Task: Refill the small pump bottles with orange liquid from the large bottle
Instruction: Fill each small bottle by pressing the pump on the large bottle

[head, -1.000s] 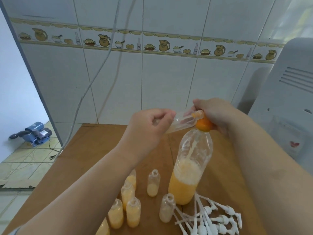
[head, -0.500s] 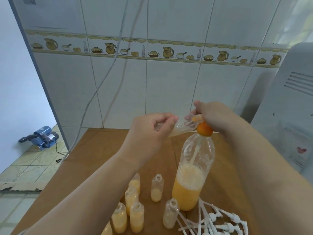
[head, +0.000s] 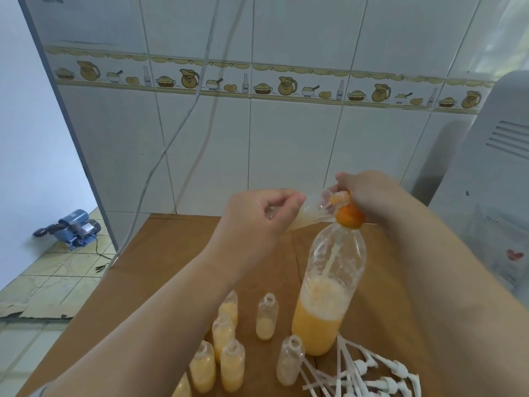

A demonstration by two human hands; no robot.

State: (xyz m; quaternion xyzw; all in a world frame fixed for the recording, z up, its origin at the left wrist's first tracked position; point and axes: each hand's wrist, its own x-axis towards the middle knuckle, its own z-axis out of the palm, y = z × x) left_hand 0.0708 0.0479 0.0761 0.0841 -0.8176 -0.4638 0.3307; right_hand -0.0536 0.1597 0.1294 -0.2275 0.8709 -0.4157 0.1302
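Presently, the large bottle (head: 326, 290) stands upright on the wooden table (head: 160, 270), directly below the fingers of both hands, and is roughly half full of orange liquid. Its orange top (head: 349, 215) sits under the right hand (head: 369, 196), whose fingers are curled around that top and the neck of a tilted small bottle (head: 309, 214). The left hand (head: 257, 219) pinches the base end of this small bottle between thumb and curled fingers, so the bottle lies nearly level between the two hands, its mouth at the orange top.

Handling, as a judgement: the large bottle is thin, soft-walled plastic, fairly heavy at the base and likely to dent if squeezed; hold it at the neck or low on the filled section. The small bottle is light, smooth and probably slippery when wet; hold it at the base and the shoulder.

Nearer the person than the fingers stand further small pump bottles (head: 229, 365), open-necked, several filled and one (head: 289, 365) nearly empty. The white pump heads (head: 372, 371) lie loose just right of these.

Hard to make out: the joint between small bottle and orange top is covered by the right fingers, so whether liquid flows cannot be told. The frame edge cuts off the nearest bottles.
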